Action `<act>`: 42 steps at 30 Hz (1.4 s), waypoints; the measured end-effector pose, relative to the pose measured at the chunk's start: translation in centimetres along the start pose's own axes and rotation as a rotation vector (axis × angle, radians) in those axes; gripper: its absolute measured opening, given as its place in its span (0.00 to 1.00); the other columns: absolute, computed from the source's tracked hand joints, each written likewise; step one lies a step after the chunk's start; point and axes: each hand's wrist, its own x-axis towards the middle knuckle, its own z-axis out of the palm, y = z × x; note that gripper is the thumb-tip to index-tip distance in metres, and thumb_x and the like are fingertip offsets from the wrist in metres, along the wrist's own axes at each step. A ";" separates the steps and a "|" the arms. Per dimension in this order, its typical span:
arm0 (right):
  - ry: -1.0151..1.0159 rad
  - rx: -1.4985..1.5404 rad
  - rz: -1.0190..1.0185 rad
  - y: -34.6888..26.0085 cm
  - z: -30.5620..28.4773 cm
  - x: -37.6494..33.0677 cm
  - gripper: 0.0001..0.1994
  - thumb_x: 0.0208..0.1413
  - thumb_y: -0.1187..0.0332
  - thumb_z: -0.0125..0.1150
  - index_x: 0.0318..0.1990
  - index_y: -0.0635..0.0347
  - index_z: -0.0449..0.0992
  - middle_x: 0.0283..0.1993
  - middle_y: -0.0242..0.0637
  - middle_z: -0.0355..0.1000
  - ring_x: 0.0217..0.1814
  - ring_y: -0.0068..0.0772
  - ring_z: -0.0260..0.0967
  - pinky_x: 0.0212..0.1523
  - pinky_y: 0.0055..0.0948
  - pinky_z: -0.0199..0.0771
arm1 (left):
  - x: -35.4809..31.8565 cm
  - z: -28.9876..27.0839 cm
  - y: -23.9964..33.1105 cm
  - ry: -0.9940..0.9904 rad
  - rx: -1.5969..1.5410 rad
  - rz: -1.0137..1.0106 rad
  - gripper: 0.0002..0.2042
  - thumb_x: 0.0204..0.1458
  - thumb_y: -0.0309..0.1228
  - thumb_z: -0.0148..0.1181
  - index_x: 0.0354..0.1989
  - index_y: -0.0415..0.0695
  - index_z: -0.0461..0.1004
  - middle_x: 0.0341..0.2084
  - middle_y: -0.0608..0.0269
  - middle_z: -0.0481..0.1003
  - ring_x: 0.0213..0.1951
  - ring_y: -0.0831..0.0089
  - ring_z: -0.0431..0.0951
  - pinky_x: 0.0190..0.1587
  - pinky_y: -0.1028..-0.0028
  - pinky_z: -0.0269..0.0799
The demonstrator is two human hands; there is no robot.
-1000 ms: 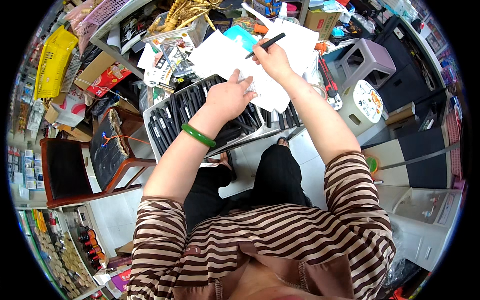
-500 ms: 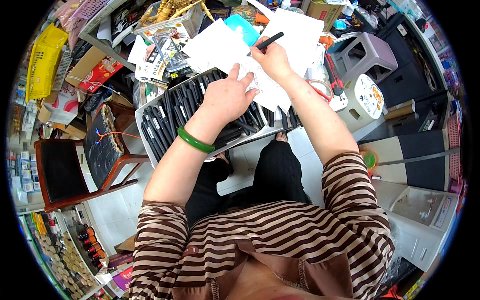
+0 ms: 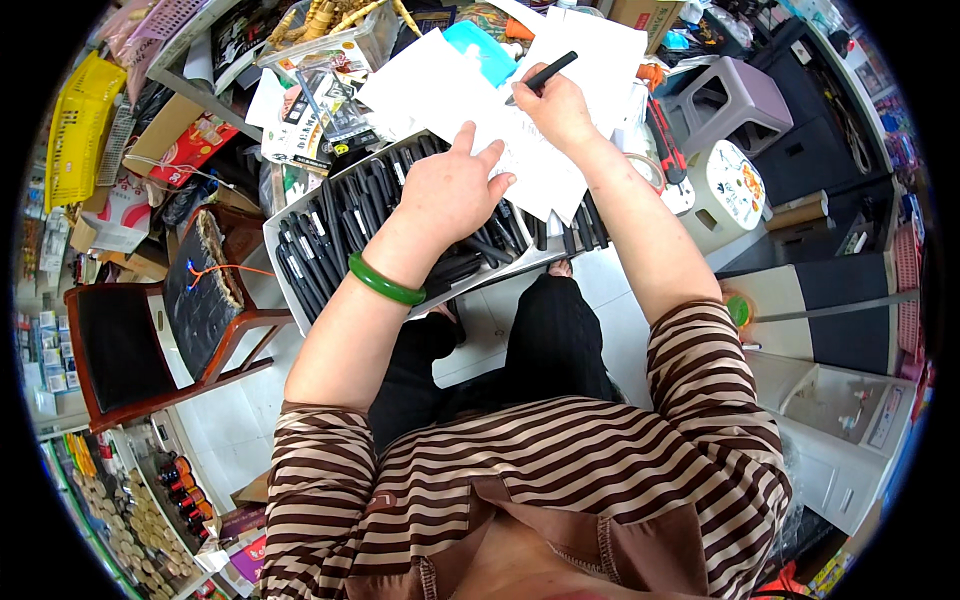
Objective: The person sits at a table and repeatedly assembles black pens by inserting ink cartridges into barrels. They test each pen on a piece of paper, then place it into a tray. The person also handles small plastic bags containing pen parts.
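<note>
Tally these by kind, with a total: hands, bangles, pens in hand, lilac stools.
Left hand and right hand: 2
Bangle: 1
Pen in hand: 1
Lilac stool: 1
Total: 5

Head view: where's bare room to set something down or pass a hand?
Set-down: floor tiles between the brown-framed chair and, as seen, the striped left sleeve.
Hand pass: above the white paper, between left hand and right hand, likely tight.
Crowded: the tray, full of black pens, and the packages left of the paper.
</note>
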 end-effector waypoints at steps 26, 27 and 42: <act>-0.008 0.035 0.117 1.5 -2.4 1.0 0.09 0.44 0.64 0.57 0.27 0.61 0.72 0.24 0.43 0.72 0.29 0.40 0.71 0.33 0.32 0.69 | -0.1 -0.2 0.2 -0.044 -0.007 -0.052 0.20 0.53 0.46 0.45 0.51 0.53 0.66 0.54 0.49 0.61 0.39 0.56 0.75 0.39 0.65 0.72; -0.002 0.046 0.106 1.6 -2.3 1.0 0.09 0.45 0.64 0.57 0.27 0.61 0.72 0.24 0.43 0.72 0.29 0.41 0.71 0.33 0.32 0.69 | 0.0 -0.3 0.2 -0.052 -0.011 -0.055 0.20 0.53 0.46 0.45 0.51 0.53 0.66 0.54 0.48 0.61 0.39 0.56 0.75 0.39 0.65 0.72; 0.053 -0.044 0.071 1.6 -2.2 1.2 0.10 0.45 0.62 0.57 0.27 0.61 0.72 0.24 0.44 0.72 0.29 0.43 0.71 0.33 0.33 0.69 | 0.0 -0.3 0.2 -0.063 0.006 -0.057 0.20 0.53 0.46 0.44 0.52 0.53 0.66 0.54 0.49 0.60 0.39 0.56 0.75 0.39 0.65 0.73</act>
